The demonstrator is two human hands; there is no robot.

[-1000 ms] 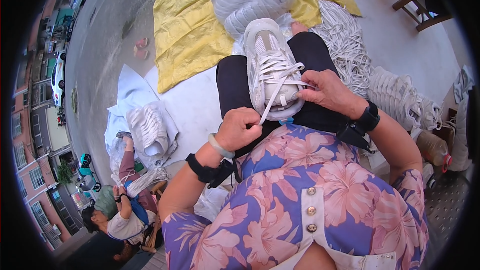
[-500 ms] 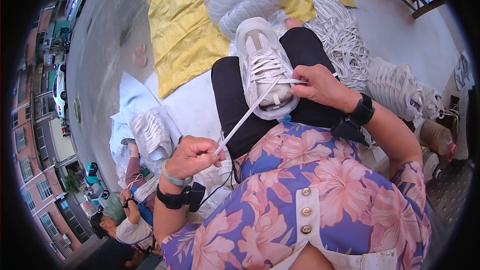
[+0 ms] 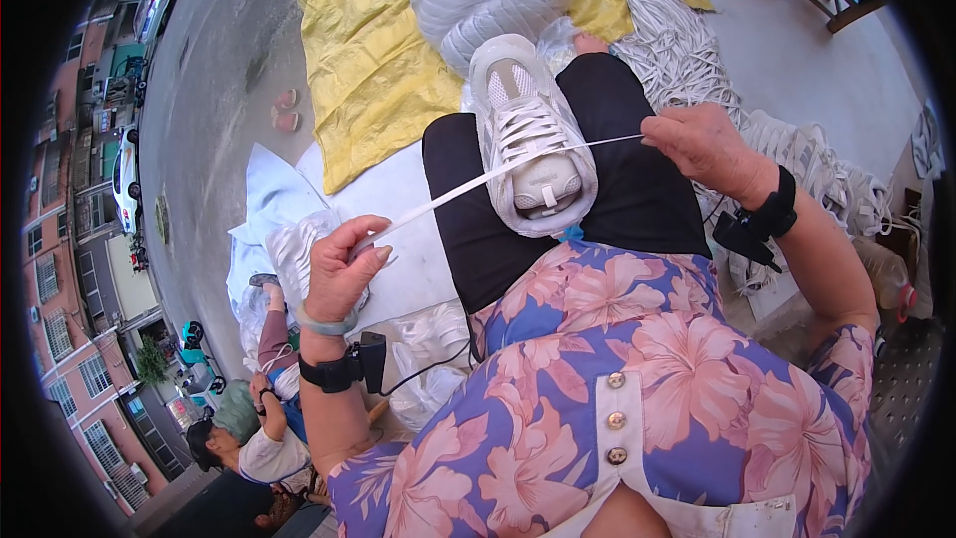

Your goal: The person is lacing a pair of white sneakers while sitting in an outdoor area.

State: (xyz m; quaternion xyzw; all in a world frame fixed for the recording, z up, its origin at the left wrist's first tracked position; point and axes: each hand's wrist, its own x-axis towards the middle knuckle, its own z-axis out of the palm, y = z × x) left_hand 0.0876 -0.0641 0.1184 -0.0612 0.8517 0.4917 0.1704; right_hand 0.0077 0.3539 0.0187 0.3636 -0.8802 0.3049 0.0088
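Grip: left hand (image 3: 344,272), right hand (image 3: 710,151) pinching flat shoelace (image 3: 457,197)
Sneaker (image 3: 535,136): mesh-toed, rounded, upper centre
Hands: well apart, fingers curled

A taut lace (image 3: 438,201) blocks passage across the shoe (image 3: 530,125).

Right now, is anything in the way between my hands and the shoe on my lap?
Nothing visible blocks either side. From the left hand and the right hand, only the white lace spans the gaps to the shoe, stretched above your dark trousers.
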